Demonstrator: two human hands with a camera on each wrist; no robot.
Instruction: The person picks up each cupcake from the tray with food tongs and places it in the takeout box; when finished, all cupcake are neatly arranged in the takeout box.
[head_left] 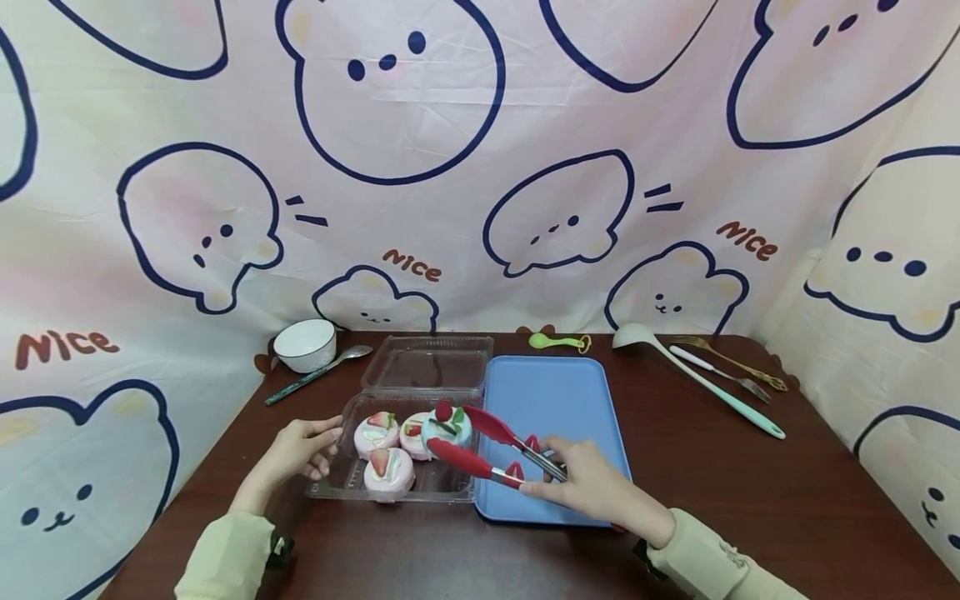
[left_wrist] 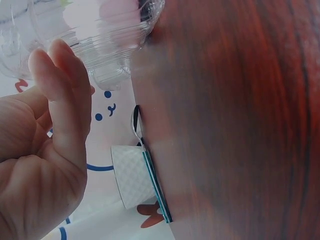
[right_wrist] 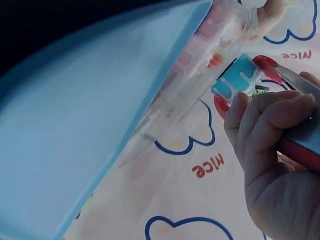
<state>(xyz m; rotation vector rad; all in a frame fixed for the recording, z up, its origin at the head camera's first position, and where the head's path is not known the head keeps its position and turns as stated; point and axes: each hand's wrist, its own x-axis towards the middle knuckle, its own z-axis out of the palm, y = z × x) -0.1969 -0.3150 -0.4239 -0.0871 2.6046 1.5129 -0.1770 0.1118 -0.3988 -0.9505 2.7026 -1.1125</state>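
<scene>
Dark-brown bench carries a blue tray with a clear clamshell box touching its left edge — a short transfer path. Left hand rests with relaxed fingers against the box's left wall, apparently steadying it. Right hand squeezes red tongs, whose tips clamp a blue-iced cake just above the three pink cakes inside the box.

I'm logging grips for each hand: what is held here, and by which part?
The right hand grips red tongs at their handle end; the tips clamp a blue cake. The left hand touches the clear container at its left edge.
</scene>
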